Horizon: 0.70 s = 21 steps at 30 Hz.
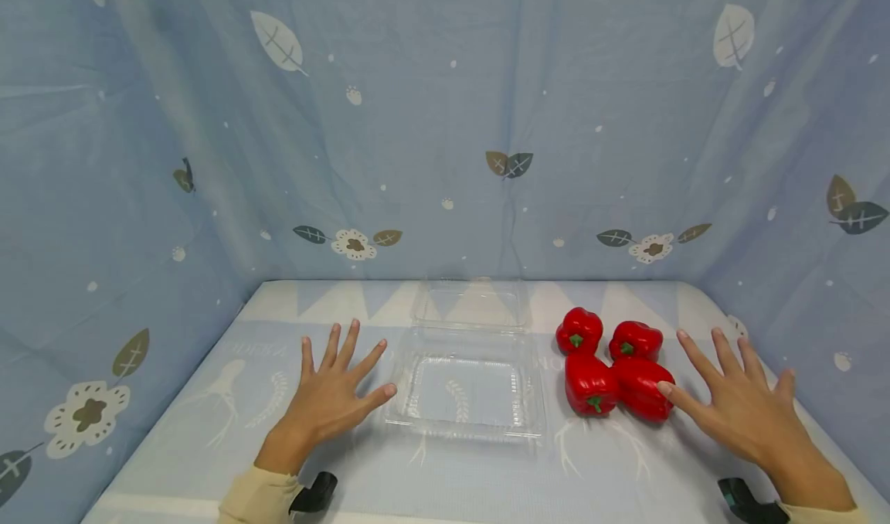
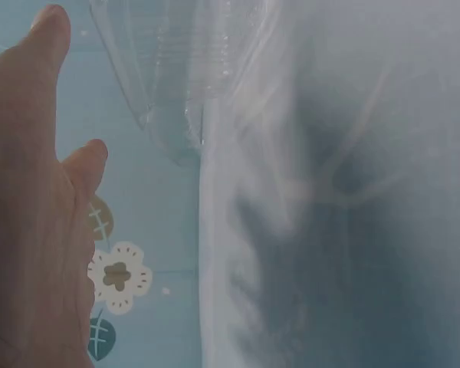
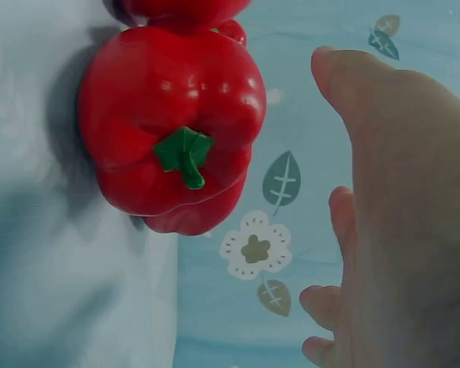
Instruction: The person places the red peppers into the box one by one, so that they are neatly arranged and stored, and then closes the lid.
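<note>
Several red bell peppers [image 1: 592, 385] with green stems lie grouped on the right half of the table. My right hand [image 1: 747, 412] is spread just right of them, its thumb in front of the nearest right pepper in the head view. The right wrist view shows a pepper [image 3: 172, 123] apart from that hand. In the middle stands a clear plastic clamshell box [image 1: 462, 423], its lid [image 1: 473, 304] folded back. Left of the box, my left hand [image 1: 327, 396] hovers with fingers spread, holding nothing. The box's edge [image 2: 176, 77] also shows in the left wrist view.
A pale patterned cloth [image 1: 229, 431] covers the table. Blue curtains [image 1: 445, 122] with leaves and flowers hang behind it and along both sides. A black wrist mount [image 1: 314, 493] sits at my left cuff, another black mount [image 1: 751, 502] at my right.
</note>
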Tool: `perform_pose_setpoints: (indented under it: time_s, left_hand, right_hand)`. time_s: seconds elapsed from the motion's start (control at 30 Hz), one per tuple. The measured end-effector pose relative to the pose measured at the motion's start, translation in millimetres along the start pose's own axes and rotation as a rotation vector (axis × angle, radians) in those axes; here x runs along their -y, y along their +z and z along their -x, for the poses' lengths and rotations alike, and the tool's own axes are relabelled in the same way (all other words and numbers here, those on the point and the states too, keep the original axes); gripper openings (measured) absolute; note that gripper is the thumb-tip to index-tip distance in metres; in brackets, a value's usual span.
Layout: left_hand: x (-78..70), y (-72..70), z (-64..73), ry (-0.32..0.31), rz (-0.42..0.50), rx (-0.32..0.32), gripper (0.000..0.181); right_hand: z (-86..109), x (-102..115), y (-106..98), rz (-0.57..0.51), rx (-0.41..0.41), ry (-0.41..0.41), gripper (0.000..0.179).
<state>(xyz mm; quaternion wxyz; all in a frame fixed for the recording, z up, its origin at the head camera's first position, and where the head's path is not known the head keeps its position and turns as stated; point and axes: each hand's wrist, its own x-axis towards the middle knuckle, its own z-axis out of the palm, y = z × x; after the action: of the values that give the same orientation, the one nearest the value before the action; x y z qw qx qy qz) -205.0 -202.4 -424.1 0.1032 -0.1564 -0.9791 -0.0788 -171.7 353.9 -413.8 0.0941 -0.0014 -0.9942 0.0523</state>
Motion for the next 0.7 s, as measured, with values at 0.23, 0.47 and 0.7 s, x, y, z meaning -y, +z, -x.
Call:
perform_pose_setpoints:
  time_s: [0.23, 0.47, 0.7]
  left_hand:
    - [-4.5, 3.2, 2.1, -0.012, 0.032, -0.023, 0.074]
    - [-4.7, 11.6, 3.4, -0.028, 0.117, -0.050, 0.070]
    - [-9.7, 18.8, 5.9, -0.063, 0.217, -0.067, 0.067]
  right_hand:
    - [5.2, 1.8, 2.5, 0.004, -0.038, -0.018, 0.104]
    - [8.8, 0.8, 7.5, 0.002, -0.062, -0.034, 0.101]
    - [9.9, -2.0, 9.8, -0.084, -0.013, -0.036, 0.094]
